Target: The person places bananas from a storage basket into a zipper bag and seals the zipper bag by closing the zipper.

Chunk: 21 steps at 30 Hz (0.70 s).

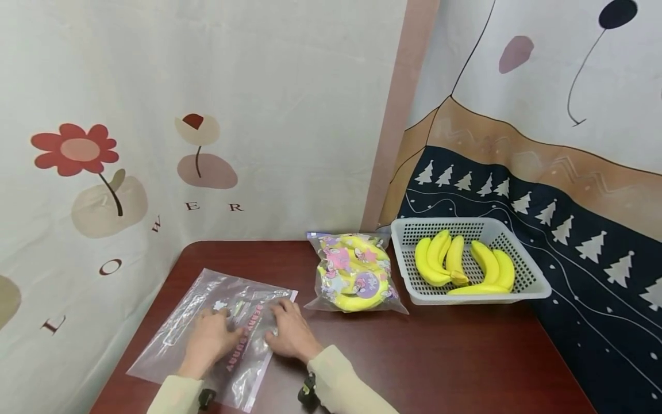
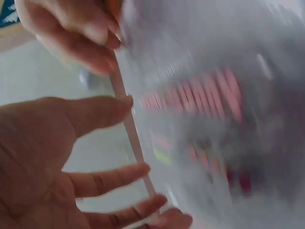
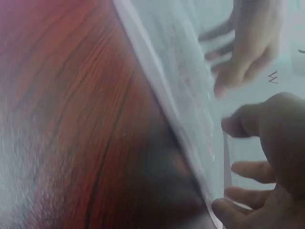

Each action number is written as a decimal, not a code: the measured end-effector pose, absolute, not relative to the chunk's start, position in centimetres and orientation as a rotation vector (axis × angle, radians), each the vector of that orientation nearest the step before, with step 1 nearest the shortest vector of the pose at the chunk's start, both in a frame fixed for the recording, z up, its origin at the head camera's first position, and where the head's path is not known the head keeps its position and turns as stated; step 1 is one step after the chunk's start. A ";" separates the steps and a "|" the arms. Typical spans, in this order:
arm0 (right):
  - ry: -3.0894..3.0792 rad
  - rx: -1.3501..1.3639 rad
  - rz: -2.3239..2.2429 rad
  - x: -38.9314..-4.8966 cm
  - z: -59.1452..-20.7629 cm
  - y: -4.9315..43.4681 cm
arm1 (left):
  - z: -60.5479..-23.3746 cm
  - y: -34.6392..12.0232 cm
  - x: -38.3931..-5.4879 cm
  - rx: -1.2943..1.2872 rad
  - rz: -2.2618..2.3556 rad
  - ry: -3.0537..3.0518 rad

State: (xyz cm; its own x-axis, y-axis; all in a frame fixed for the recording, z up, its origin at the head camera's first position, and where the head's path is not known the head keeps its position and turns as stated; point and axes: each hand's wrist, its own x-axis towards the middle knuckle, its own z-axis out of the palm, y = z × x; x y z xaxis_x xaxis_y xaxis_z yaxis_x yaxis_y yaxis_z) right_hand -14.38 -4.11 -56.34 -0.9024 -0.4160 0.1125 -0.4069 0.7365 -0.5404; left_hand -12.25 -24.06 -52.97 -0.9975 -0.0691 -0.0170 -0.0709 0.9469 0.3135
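Note:
A clear plastic zip bag (image 1: 173,328) with pink lettering lies flat on the left part of the table. My left hand (image 1: 209,339) is over its middle, and the left wrist view shows that hand's thumb and fingers (image 2: 109,181) spread apart. At the bag's right edge rests my right hand (image 1: 292,330), thumb and fingers apart in the right wrist view, with fingertips (image 3: 226,210) right by the pale edge strip (image 3: 157,90). The bag's printing (image 2: 200,95) is blurred in the left wrist view.
A filled zip bag (image 1: 362,276), printed with cartoon figures and holding yellow things, lies beyond my right hand. To its right stands a light grey plastic basket (image 1: 403,270) with several bananas (image 1: 439,259). The dark red table (image 1: 439,356) meets cloth-covered walls behind.

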 end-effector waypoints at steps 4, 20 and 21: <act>2.871 -0.584 -1.074 -14.2 -56.1 -4.2 | -53.3 -21.6 -12.4 0.031 0.596 3.044; 2.791 -0.138 -1.230 -13.8 -55.2 -2.8 | -54.4 -18.8 -12.1 0.209 0.437 2.937; 2.799 -0.125 -1.200 -13.7 -55.1 -2.8 | -54.3 -18.7 -12.0 0.203 0.458 2.929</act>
